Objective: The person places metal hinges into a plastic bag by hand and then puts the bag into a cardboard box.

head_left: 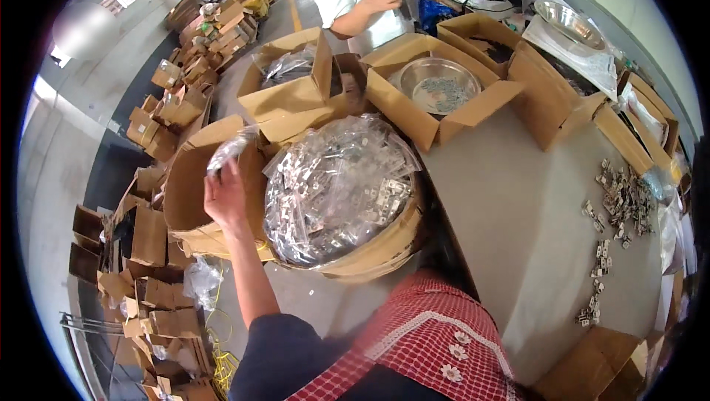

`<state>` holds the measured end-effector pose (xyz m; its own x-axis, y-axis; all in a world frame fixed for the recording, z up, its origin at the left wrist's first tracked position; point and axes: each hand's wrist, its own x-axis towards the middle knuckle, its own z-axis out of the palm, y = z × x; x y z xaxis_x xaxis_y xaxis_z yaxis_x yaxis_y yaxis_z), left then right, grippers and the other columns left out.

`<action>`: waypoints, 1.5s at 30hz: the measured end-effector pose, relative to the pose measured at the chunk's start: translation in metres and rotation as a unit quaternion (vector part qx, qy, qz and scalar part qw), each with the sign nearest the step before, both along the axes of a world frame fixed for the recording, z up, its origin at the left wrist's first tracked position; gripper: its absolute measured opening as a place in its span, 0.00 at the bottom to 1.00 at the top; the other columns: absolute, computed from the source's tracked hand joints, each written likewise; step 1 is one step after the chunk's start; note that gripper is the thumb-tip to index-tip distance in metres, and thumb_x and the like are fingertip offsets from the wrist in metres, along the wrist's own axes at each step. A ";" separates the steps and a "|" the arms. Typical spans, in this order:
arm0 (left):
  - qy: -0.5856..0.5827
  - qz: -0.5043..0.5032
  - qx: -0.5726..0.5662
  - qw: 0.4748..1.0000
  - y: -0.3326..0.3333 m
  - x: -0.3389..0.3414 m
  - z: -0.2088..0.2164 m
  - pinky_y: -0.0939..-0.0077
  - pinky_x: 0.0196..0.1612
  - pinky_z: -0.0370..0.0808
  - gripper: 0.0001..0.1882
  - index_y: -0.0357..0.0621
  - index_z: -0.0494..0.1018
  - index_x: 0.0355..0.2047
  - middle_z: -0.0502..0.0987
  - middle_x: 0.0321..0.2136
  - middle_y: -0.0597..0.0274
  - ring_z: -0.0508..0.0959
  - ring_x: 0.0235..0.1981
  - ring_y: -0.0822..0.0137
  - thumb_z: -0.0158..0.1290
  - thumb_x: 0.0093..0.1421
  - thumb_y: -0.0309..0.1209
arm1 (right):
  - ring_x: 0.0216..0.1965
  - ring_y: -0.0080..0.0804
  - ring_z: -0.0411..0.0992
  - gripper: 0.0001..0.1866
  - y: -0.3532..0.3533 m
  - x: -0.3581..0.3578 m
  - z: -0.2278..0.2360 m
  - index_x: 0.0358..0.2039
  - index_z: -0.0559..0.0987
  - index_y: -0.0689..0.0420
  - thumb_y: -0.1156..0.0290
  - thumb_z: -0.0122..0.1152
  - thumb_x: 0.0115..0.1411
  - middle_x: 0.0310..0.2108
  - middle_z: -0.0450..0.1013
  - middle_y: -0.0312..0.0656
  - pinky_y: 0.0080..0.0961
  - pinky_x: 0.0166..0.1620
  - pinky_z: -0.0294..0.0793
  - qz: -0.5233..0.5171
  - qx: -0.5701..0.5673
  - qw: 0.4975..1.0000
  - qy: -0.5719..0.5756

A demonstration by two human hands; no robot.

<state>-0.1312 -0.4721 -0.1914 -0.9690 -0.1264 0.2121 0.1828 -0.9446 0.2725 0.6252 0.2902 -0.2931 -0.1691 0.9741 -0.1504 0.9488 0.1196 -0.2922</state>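
Left of centre in the frame, the left hand [224,192] grips a small clear plastic bag [231,148] at an open cardboard box [186,188]; the right hand is out of view, its state untold. Mid-frame, filled bags [340,186] heap a bulging carton [376,259]. Small metal pieces [627,197] lie toward the right edge.

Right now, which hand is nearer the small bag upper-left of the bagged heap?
Left: the left hand grips the small bag low down; the right hand is out of view.
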 end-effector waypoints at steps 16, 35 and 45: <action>-0.082 -0.286 -0.244 0.923 0.188 -0.024 -0.061 0.73 0.47 0.70 0.23 0.30 0.65 0.57 0.64 0.62 0.51 0.73 0.48 0.65 0.48 0.65 0.32 | 0.23 0.47 0.70 0.16 -0.041 -0.004 0.016 0.35 0.78 0.67 0.65 0.57 0.56 0.21 0.73 0.53 0.42 0.31 0.70 0.099 0.035 0.994 0.034; 0.221 -0.621 -0.519 0.544 0.491 0.156 -0.015 0.74 0.47 0.72 0.16 0.40 0.73 0.47 0.76 0.45 0.61 0.76 0.46 0.68 0.54 0.61 0.35 | 0.25 0.16 0.65 0.14 -0.169 -0.152 0.198 0.27 0.81 0.60 0.61 0.63 0.58 0.22 0.70 0.30 0.19 0.27 0.63 -0.122 0.096 0.879 0.451; 0.168 -0.815 -0.341 0.438 0.512 0.253 -0.040 0.61 0.59 0.68 0.27 0.37 0.64 0.59 0.72 0.55 0.51 0.72 0.57 0.59 0.51 0.65 0.40 | 0.35 0.44 0.75 0.07 -0.246 -0.329 0.092 0.27 0.77 0.62 0.75 0.66 0.50 0.33 0.75 0.44 0.34 0.38 0.76 0.312 0.256 0.878 0.258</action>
